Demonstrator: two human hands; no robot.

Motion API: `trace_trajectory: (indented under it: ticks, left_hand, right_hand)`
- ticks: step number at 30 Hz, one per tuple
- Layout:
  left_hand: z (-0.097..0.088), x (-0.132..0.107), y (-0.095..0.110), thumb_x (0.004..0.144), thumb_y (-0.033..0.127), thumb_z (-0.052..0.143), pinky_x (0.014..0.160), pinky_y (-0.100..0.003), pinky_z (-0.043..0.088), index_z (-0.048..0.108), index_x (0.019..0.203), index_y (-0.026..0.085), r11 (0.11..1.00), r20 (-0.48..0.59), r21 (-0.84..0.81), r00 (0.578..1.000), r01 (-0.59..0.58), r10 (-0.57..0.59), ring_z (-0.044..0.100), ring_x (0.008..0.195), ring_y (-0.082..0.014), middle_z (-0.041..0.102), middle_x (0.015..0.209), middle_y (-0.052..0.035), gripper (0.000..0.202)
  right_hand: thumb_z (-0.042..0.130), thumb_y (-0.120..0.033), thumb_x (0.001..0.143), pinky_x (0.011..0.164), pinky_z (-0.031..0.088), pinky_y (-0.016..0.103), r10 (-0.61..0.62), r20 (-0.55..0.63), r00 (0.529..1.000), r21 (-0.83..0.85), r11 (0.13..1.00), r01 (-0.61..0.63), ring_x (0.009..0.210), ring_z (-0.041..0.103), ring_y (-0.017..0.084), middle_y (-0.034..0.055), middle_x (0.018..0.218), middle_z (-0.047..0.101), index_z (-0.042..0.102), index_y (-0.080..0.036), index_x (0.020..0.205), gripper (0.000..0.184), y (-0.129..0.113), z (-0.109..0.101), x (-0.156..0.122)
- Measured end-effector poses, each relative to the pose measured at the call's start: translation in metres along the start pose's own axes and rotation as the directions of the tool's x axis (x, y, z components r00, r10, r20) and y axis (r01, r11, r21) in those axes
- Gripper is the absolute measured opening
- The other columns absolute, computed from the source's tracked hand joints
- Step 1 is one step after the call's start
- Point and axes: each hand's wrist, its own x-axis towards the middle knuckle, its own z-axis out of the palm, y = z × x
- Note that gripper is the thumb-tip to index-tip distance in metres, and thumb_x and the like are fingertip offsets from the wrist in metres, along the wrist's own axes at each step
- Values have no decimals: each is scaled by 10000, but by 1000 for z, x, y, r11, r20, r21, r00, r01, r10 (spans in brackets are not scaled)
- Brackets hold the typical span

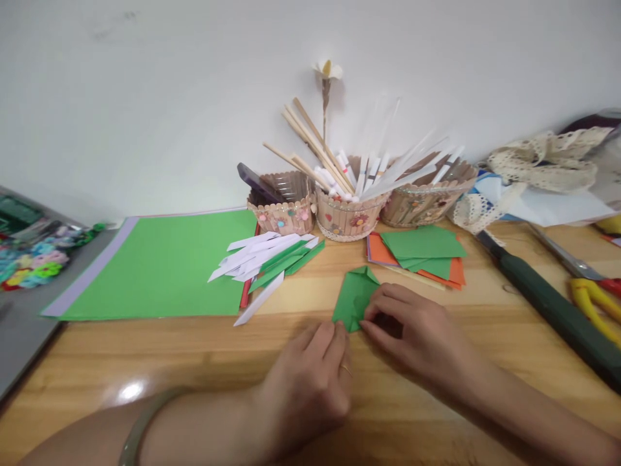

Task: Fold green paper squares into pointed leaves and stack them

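Observation:
A small folded green paper piece (354, 296) lies on the wooden table (194, 362) in front of me. My right hand (417, 333) covers its right side, fingers curled and pinching the lower edge. My left hand (310, 382) rests just below the paper's bottom corner, fingers bent together with the tips touching that corner. A ring shows on the left hand and a bangle on the left wrist.
A large green sheet (165, 265) lies at left. Folded white and green strips (266, 259) lie beside it. Green and orange paper squares (422, 252) sit behind, before three craft-stick baskets (349, 213) of sticks and pens. A dark-handled tool (548, 304), scissors (592, 291) and lace (533, 168) lie at right.

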Motion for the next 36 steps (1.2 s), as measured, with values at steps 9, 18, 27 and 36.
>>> trace_trajectory:
  ticks: [9, 18, 27, 36]
  left_hand:
    - [0, 6, -1, 870, 23, 337, 563, -319, 536, 635, 738, 59, 993, -45, -91, 996, 71, -76, 618, 695, -210, 666, 803, -166, 328]
    - [-1, 6, -4, 875, 27, 310, 524, -285, 523, 619, 850, 56, 990, -24, -110, 996, 87, -90, 597, 671, -198, 632, 743, -119, 311]
    - [5, 8, -3, 891, 79, 394, 463, -264, 482, 575, 909, 115, 979, 141, -96, 976, 180, -165, 568, 662, -180, 552, 743, -32, 186]
    - [0, 8, -5, 880, 56, 367, 459, -257, 475, 583, 965, 75, 989, 174, -94, 980, 117, -100, 563, 695, -192, 560, 764, -58, 232]
  right_hand:
    - [523, -187, 799, 557, 408, 260, 23, 12, 1000, -38, 999, -22, 656, 548, 155, 24, 731, 574, 549, -194, 680, 122, 0, 0, 0]
    - [509, -196, 799, 585, 398, 278, 83, 75, 994, -46, 996, -80, 672, 544, 164, 26, 740, 575, 567, -194, 686, 127, -1, 0, 3]
    - [523, -191, 780, 595, 378, 272, 129, 124, 984, -53, 991, -123, 691, 540, 163, 20, 760, 570, 561, -194, 693, 96, -2, -2, 4]
    - [482, -148, 826, 591, 404, 260, -5, 98, 995, -12, 1000, 6, 707, 522, 151, 35, 821, 550, 545, -183, 813, 73, 8, 0, 1]
